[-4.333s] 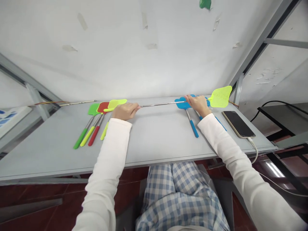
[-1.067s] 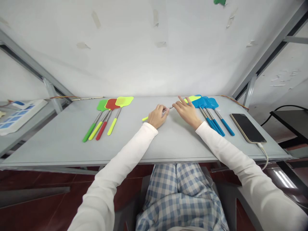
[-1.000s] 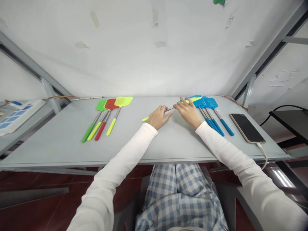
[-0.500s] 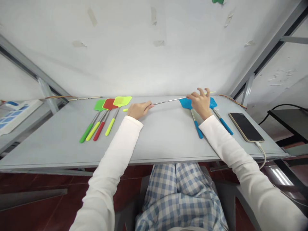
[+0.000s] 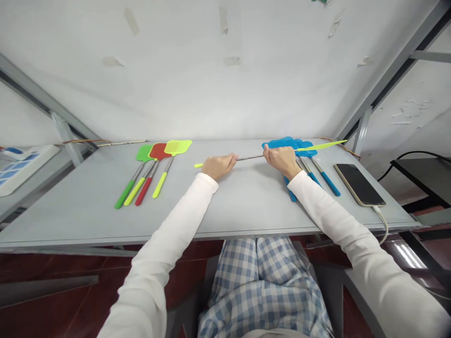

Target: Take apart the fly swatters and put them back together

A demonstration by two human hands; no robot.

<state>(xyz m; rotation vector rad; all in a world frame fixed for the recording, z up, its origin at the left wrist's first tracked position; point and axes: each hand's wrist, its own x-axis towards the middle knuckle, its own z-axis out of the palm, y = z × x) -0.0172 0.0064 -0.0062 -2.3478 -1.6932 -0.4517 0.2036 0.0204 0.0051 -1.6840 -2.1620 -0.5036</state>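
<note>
Between my two hands a yellow fly swatter (image 5: 249,157) is held sideways above the table, its thin metal rod bare in the middle. My left hand (image 5: 219,166) is closed around its yellow handle, whose end pokes out to the left. My right hand (image 5: 282,160) grips the rod close to the yellow paddle, which is seen almost edge-on at the right. Beneath and behind my right hand lie several blue fly swatters (image 5: 330,183), partly hidden by that hand and sleeve. Left of my left hand are a green swatter (image 5: 125,193), a red swatter (image 5: 144,190) and yellow swatters (image 5: 160,184).
A phone (image 5: 359,184) with a white charging cable (image 5: 381,218) lies at the right end of the grey table (image 5: 232,211). The white wall (image 5: 197,94) rises behind it. Metal frame posts flank both sides, and a blue-and-white object (image 5: 24,166) sits at far left.
My right hand, fingers spread before, has closed on the rod and come down and nearer. My left hand has shifted right and nearer. The yellow paddle now shows, as do more blue swatters.
</note>
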